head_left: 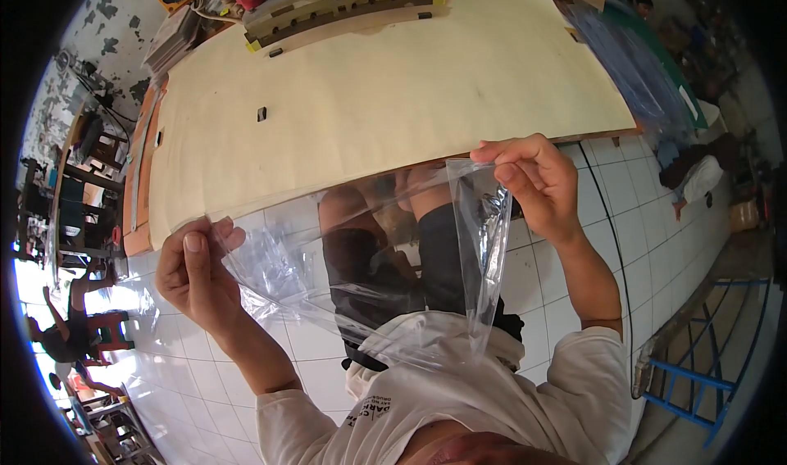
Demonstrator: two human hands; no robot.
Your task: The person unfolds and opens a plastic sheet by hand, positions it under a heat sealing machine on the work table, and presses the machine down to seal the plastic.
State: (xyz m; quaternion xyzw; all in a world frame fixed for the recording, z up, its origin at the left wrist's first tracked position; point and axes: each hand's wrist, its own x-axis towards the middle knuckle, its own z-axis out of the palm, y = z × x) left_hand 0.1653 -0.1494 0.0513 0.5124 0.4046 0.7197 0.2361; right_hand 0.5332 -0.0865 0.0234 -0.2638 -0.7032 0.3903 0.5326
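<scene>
A clear plastic sheet [373, 244] hangs stretched between my two hands, in front of my lap and below the table's near edge. My left hand [199, 264] pinches its left upper corner between thumb and fingers. The right upper corner is pinched in my right hand [537, 182], close to the table edge. Creases and shiny folds run down the sheet's right side, and its left part is crumpled. Through the film I see my dark shorts and the tiled floor. Whether the film is a single sheet or a bag, I cannot tell.
The table [369, 96] has a pale cover with a small dark piece [261, 114] on it. A long metal bar device [344, 14] with red knobs stands at the back. Plastic sheets [631, 72] lie at the right. A blue metal frame [697, 367] stands on the floor; people are at far left.
</scene>
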